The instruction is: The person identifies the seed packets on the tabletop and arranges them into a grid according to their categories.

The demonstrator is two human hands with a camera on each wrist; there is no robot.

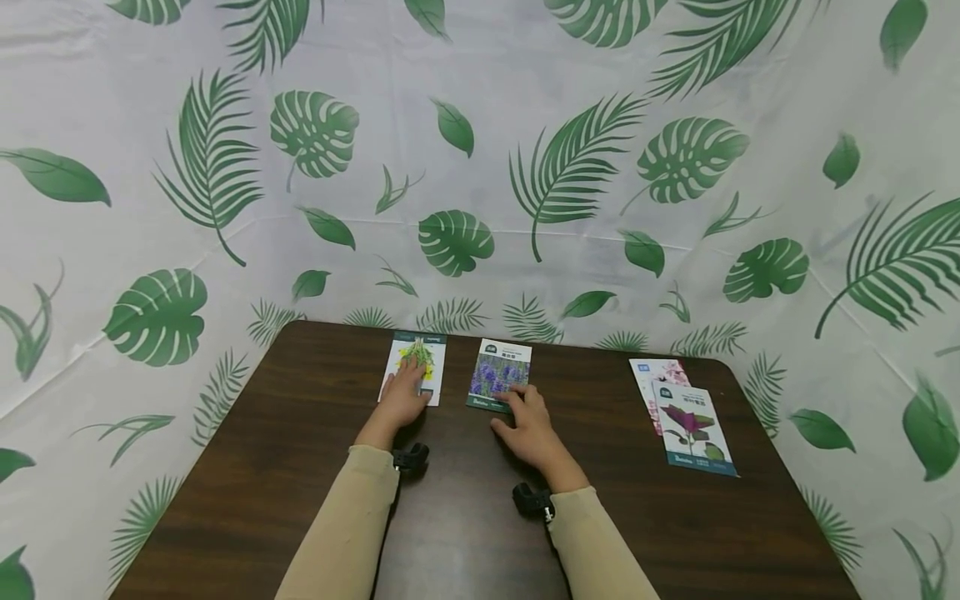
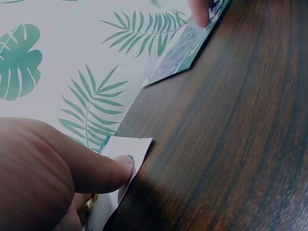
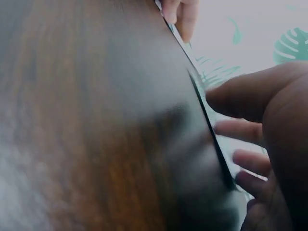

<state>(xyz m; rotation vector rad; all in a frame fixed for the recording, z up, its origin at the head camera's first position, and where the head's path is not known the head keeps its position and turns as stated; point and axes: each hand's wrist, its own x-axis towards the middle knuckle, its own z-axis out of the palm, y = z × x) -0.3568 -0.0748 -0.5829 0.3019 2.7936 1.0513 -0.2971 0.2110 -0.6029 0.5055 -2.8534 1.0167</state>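
White cloth (image 1: 495,175) printed with green leaves hangs behind and beside the work area. Before it stands a dark wood-grain surface (image 1: 450,517), on which all four printed cards lie. Two beige sleeves, left (image 1: 337,525) and right (image 1: 600,546), reach forward over it.

The left hand (image 1: 402,402) lies with fingers extended across the yellow-flower card (image 1: 430,367), near the far edge; its straight thumb rests along the card's side. Nothing is gripped. A card this thin, flush with the wood, offers little edge to pinch, which probably accounts for the flattened contact.

The right hand (image 1: 530,429) is relaxed, fingers spread and thumb well apart. Its fingertips are at the near right corner of the purple-flower card (image 1: 495,367); firm pressure cannot be confirmed. The placement appears suited to steadying or squaring the card.

At the right end, the magenta-leaf card (image 1: 690,425) partly covers the pink-blossom card (image 1: 654,369), apparently grouped as a loose pair. The yellow-flower card carries its dark band at the far edge, the purple-flower card at the near edge.

Smallest items: black wrist devices, left (image 1: 410,458) and right (image 1: 533,500), presumably strapped clear of the fingers.
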